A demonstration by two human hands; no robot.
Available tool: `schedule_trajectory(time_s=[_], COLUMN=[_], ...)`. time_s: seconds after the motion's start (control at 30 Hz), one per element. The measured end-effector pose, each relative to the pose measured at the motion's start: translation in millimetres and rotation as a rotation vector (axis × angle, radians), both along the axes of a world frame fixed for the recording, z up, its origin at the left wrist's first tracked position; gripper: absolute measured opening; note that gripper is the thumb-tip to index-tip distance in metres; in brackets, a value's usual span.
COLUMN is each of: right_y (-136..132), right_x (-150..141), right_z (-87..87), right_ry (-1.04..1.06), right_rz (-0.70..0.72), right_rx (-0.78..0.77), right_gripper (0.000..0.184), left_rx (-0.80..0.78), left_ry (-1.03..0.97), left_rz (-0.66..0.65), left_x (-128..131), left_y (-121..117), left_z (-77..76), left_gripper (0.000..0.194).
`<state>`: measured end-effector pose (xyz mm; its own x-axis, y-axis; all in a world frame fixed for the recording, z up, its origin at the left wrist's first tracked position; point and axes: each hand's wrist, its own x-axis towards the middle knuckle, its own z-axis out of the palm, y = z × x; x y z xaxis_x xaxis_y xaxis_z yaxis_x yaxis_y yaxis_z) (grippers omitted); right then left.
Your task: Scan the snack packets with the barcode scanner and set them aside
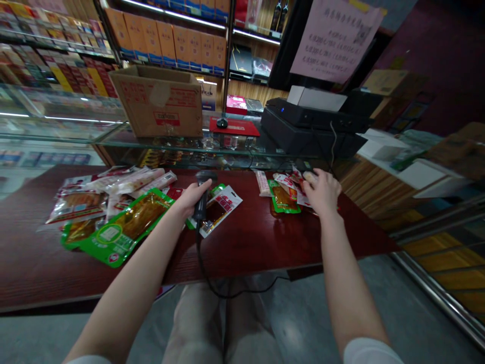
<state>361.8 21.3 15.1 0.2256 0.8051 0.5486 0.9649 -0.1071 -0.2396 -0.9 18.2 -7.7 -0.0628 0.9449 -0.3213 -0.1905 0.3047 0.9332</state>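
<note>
Found handheld scanner [200, 206] near view centre, toward nine o'clock, gripped in left hand [190, 196], fingers closed round its handle. Noted cable [201, 260] hanging toward six o'clock. Found right hand [325, 192] at three o'clock, fingers bent over small packet pile [285, 196]; cannot tell whether gripping any. Observed large packet pile [83, 202] at nine o'clock on dark red table [242, 247], including green pouch [108, 242] toward eight. Recorded cardboard box [162, 108] at ten o'clock, open-topped.

Single head-worn view, from above the lap, forward and down across the counter [242, 247].
</note>
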Motion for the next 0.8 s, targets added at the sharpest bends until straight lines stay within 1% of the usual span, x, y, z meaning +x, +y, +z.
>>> schedule_trajectory(time_s=[0.07, 0.1, 0.13, 0.17, 0.2, 0.27, 0.33, 0.37, 0.43, 0.5, 0.53, 0.6, 0.7, 0.73, 0.8], right_y=[-4.1, -5.3, -5.9, -5.9, -5.4, -2.9, 1.5, 4.6, 13.0, 24.5, 30.9, 44.0, 59.8, 63.5, 68.6], right_x=[-26.6, -41.7, -57.2, -72.2, -86.1, -108.6, -122.3, -126.0, -128.2, -125.6, -123.0, -115.6, -100.1, -94.2, -83.0], right_z=[-8.9, -14.4, -20.7, -27.6, -34.7, -48.0, -58.0, -61.2, -64.3, -64.1, -63.4, -61.9, -60.3, -60.1, -60.5], right_ry=[0.013, 0.019, 0.025, 0.041, 0.073, 0.135, 0.121, 0.1, 0.091, 0.185, 0.27, 0.5, 0.882, 0.975, 1.081], right_rz=[0.168, 0.222, 0.253, 0.303, 0.368, 0.47, 0.495, 0.484, 0.461, 0.455, 0.458, 0.462, 0.441, 0.424, 0.38], right_rx=[0.078, 0.092, 0.091, 0.048, -0.039, -0.274, -0.474, -0.536, -0.583, -0.524, -0.456, -0.262, 0.052, 0.149, 0.317], right_gripper=[0.041, 0.039, 0.037, 0.036, 0.037, 0.045, 0.053, 0.055, 0.051, 0.04, 0.034, 0.028, 0.033, 0.036, 0.039], left_rx=[0.031, 0.051, 0.076, 0.102, 0.127, 0.175, 0.2, 0.201, 0.189, 0.185, 0.188, 0.2, 0.199, 0.197, 0.192], left_ry=[-0.161, -0.229, -0.283, -0.319, -0.335, -0.314, -0.263, -0.243, -0.218, -0.199, -0.188, -0.161, -0.115, -0.098, -0.066], left_rz=[0.066, 0.081, 0.084, 0.078, 0.068, 0.048, 0.041, 0.04, 0.04, 0.04, 0.035, 0.018, -0.028, -0.047, -0.095], left_x=[9.4, 11.7, 11.8, 9.6, 5.1, -9.0, -24.9, -31.6, -40.1, -41.8, -40.8, -37.0, -31.2, -29.7, -27.1], left_y=[0.7, 0.5, -0.2, -1.4, -2.8, -5.8, -8.1, -8.9, -9.6, -9.8, -9.7, -9.4, -8.9, -8.7, -8.8], left_z=[-0.1, 1.0, 3.2, 6.6, 10.8, 20.7, 29.6, 32.8, 36.3, 36.4, 35.7, 33.5, 30.0, 29.0, 27.2], left_gripper=[0.026, 0.026, 0.025, 0.024, 0.024, 0.025, 0.026, 0.027, 0.026, 0.024, 0.023, 0.022, 0.024, 0.024, 0.025])
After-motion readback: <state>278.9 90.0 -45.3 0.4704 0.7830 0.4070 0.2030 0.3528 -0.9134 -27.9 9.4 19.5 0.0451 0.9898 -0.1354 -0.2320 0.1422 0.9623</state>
